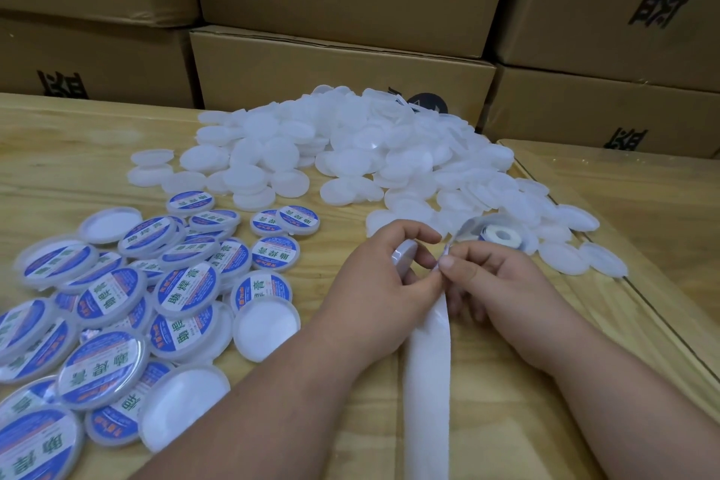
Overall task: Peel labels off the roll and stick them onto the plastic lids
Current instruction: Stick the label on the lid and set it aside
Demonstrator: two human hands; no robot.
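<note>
both hands (440,277) (pinched) on the label strip (428,370)

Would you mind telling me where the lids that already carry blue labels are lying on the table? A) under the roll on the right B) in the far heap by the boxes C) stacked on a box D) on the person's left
D: the labelled lids lie spread to the left of the left hand, while the far heap of plain lids is bare white.

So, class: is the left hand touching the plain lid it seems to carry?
Touching. The head view shows the left hand with fingers curled round the plain lid, which is held on edge against the palm.
</note>
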